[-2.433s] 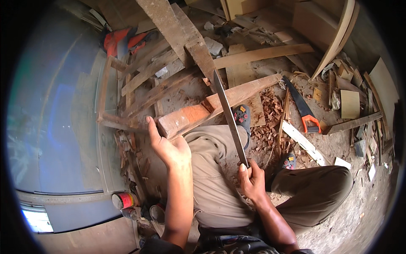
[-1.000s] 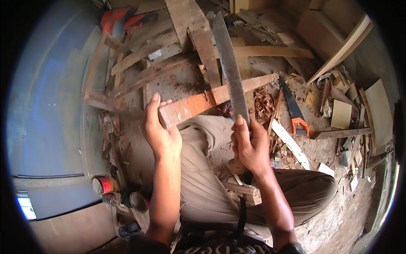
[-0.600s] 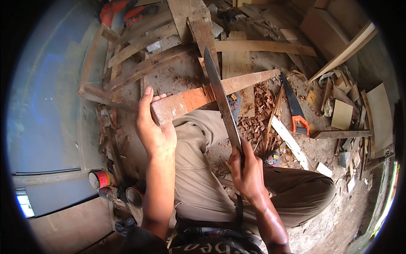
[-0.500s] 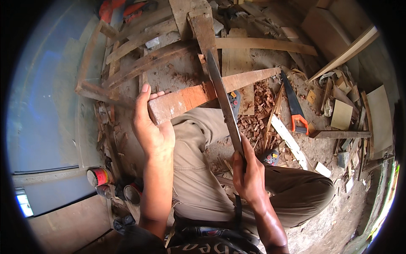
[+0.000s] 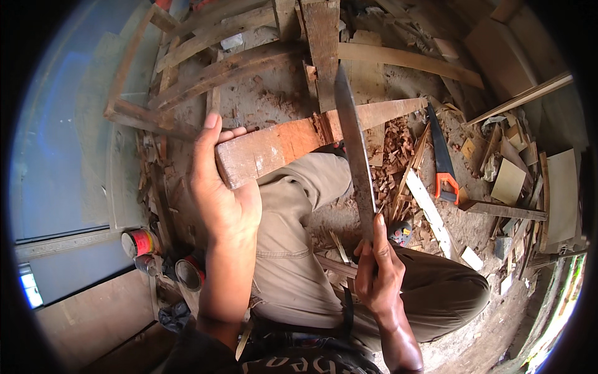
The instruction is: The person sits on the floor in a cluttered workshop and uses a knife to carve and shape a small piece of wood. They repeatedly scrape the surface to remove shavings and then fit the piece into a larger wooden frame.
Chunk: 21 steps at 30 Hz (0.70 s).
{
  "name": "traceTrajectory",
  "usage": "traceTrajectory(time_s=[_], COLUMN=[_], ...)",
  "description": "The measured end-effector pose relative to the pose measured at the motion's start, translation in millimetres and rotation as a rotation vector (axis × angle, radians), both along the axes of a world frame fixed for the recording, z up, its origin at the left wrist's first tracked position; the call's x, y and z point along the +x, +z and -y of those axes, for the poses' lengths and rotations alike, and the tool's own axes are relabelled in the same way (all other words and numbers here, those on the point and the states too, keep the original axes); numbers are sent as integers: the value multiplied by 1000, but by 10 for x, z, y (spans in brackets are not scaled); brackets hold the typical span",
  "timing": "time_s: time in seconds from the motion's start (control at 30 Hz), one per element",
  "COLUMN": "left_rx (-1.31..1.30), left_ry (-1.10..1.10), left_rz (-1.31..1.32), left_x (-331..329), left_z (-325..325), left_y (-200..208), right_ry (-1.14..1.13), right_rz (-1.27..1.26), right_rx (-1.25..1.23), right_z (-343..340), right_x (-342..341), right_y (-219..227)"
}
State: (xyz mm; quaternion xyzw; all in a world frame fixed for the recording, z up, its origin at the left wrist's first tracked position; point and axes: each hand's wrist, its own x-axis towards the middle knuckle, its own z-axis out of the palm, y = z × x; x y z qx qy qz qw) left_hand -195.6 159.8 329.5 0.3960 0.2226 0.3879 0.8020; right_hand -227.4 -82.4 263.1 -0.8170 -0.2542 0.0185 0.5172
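1. The left hand [image 5: 225, 206], at 9 o'clock, has its fingers clamped on the fat end of a long piece of wood [image 5: 261, 153]. The thumb stands up by the end, and fingertips peek over the back edge. It held the wood the same way half a second ago.
2. The wood lies across the middle. Its fat end is near 10 o'clock, and its thin end points to 2 o'clock. It has a rough notch [image 5: 323, 126].
3. The right hand [image 5: 381, 274], at 4 o'clock, has its fingers wrapped tight around the low end of a long blade [image 5: 352, 131]. One finger lies straight along it.
4. The blade tip was leaning more to 11 o'clock. Now it points nearer to 12.
5. The blade was right beside the notch. Now there is a little gap, and the blade is nearer the thin end. I can't tell if it touches the wood.
6. The orange-handled saw [image 5: 442, 156] still lies between 2 and 3 o'clock, next to the wood chips [image 5: 398, 146].
7. A red tin [image 5: 138, 242] is at 8 o'clock.
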Motion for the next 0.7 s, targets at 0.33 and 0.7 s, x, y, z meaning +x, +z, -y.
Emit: traceTrajectory(time_s=[0.33, 0.7], left_rx=[-19, 34], left_ry=[50, -61], left_rz=[-32, -86], left_x=[10, -39], left_z=[0, 61], left_y=[16, 25], right_ry=[16, 14], right_rz=[-41, 78], right_rx=[-70, -15], right_z=[-122, -591], right_x=[13, 549], right_y=[-23, -32])
